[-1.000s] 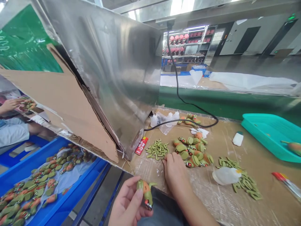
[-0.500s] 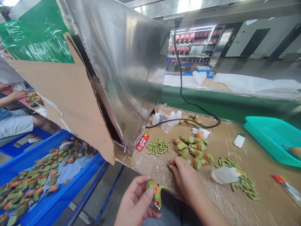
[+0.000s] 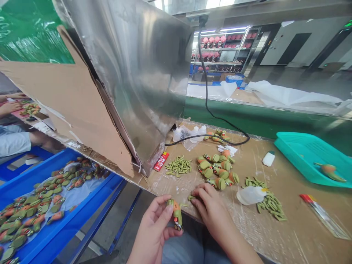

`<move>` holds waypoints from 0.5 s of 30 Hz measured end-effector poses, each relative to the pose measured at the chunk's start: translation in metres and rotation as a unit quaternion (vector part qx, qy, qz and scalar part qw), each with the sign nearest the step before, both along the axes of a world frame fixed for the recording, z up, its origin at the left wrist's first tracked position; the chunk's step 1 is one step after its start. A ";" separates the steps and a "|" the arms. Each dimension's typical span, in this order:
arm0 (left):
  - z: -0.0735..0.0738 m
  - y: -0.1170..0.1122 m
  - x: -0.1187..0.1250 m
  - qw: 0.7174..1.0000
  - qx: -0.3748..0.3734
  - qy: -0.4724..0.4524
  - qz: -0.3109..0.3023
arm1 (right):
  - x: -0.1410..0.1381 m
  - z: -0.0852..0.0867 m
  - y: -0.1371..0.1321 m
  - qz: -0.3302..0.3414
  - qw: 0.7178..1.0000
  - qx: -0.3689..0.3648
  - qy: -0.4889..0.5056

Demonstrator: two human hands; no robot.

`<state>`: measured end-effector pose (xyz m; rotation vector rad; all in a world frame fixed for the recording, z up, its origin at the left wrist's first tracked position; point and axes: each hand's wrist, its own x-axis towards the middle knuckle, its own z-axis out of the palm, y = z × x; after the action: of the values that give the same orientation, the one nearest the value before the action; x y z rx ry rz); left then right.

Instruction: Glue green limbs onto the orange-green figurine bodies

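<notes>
My left hand is shut on a small orange-and-green moulded figurine, held upright by its body at the table's front edge. My right hand lies beside it, its fingertips pinching a small green piece. Just beyond that hand is a heap of similar orange-and-green figurines. A pile of small green limb pieces lies to the left of the heap, and a second pile lies to the right.
A blue tray of figurines lies left of the table, below a cardboard sheet and a stainless steel panel. A co-worker's hand is at far left. A teal tray holds one figurine. Small bottles and a black cable lie behind.
My right hand has drawn back from the heap toward my left hand, and a small green piece now shows at its fingertips. My left hand still holds the figurine.
</notes>
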<state>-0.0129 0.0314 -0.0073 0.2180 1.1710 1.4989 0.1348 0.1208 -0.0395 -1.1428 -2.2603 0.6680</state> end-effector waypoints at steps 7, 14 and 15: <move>0.010 -0.007 0.002 1.000 0.000 -0.008 -0.023 | 0.005 0.025 -0.014 -0.014 0.999 -0.015 0.051; 0.014 -0.013 0.007 0.996 0.028 -0.011 -0.082 | 0.014 0.069 -0.044 0.088 0.986 -0.009 0.140; 0.014 -0.013 0.008 0.995 0.035 -0.011 -0.090 | 0.014 0.070 -0.046 0.093 0.986 -0.001 0.140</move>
<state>-0.0050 0.0182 0.0065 0.3445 1.0537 1.3808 0.1487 0.0749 0.0307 -0.7881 -2.1382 0.8459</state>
